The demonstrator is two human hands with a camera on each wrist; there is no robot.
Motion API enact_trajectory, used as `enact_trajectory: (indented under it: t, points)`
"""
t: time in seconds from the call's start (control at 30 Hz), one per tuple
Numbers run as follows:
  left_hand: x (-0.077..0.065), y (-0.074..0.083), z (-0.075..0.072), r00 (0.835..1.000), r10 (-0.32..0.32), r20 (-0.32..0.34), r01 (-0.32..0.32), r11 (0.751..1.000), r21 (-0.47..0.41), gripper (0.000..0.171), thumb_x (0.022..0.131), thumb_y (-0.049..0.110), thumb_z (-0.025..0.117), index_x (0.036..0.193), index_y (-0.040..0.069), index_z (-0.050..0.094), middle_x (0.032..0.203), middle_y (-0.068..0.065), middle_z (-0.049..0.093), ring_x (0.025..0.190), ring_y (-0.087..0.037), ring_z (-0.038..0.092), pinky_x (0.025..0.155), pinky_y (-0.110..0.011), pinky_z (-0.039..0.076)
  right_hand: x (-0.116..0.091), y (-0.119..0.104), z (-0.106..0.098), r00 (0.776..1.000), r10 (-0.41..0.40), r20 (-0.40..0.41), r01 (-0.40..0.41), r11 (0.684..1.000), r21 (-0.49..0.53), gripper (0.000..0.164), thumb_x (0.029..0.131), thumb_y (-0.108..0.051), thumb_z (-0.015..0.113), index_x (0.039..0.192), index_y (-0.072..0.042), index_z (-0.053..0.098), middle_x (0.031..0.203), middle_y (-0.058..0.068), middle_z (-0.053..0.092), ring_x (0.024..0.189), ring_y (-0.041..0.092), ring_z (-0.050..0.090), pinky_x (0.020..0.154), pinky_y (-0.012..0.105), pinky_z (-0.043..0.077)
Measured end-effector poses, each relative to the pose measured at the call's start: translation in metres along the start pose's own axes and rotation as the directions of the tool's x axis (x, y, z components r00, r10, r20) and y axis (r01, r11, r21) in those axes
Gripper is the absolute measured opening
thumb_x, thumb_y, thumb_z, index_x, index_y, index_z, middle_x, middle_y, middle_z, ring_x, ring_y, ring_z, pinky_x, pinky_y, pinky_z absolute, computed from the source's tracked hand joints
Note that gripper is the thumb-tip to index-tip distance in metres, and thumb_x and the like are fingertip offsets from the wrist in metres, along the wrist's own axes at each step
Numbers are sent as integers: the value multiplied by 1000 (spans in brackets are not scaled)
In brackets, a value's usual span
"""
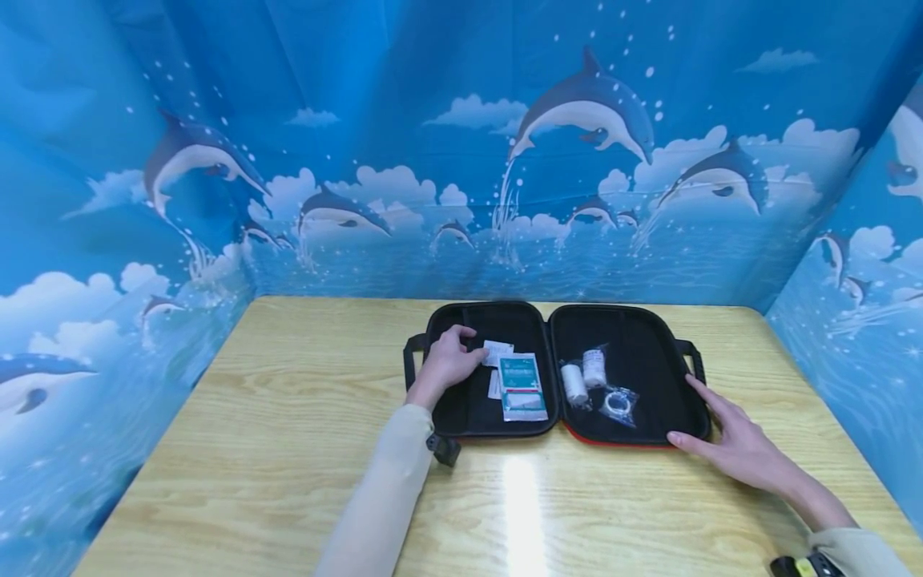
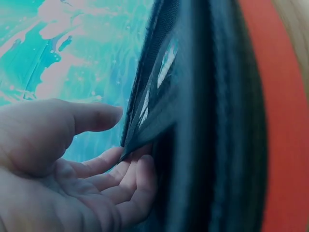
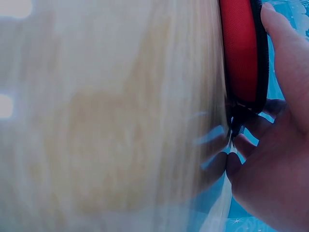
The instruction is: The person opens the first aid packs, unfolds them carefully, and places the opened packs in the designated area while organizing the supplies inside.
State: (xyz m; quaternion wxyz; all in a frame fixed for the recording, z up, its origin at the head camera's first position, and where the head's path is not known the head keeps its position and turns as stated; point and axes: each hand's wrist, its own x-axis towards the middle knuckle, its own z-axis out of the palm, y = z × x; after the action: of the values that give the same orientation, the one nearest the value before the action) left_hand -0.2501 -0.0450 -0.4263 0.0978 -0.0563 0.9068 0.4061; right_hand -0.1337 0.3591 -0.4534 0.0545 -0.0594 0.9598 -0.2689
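Note:
A black-lined zip case (image 1: 645,353) with a red outside lies spread open on the table. My left hand (image 1: 450,361) is over its left half, fingertips behind the edge of a dark mesh pocket (image 2: 157,113) and thumb held apart. Beside that thumb lie small white packets (image 1: 496,349) and a green-and-white packet (image 1: 522,385). My right hand (image 1: 743,445) rests at the case's front right corner, thumb on the front rim and fingers along the right side by the handle (image 1: 692,357). The red side (image 3: 241,53) shows beside this hand in the right wrist view.
In the right half of the case lie two white rolls (image 1: 594,368) in clear wrap and a small bagged ring-shaped item (image 1: 618,404). A second handle (image 1: 411,357) sticks out on the left. The wooden table (image 1: 288,449) meets a blue dolphin-print curtain (image 1: 433,160) behind.

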Motion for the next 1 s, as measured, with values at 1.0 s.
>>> enact_trajectory:
  t: [1.0]
  points:
    - [-15,-7,-15,995,83,52,-86,994,71,45,89,34,64,130,19,51,125,-8,59,114,-26,56,98,-45,46,0,0,0,1000,-8,1,8,1000,0,93,86,-45,65,154,-26,4,149,33,24,129,59,25,86,72,27]
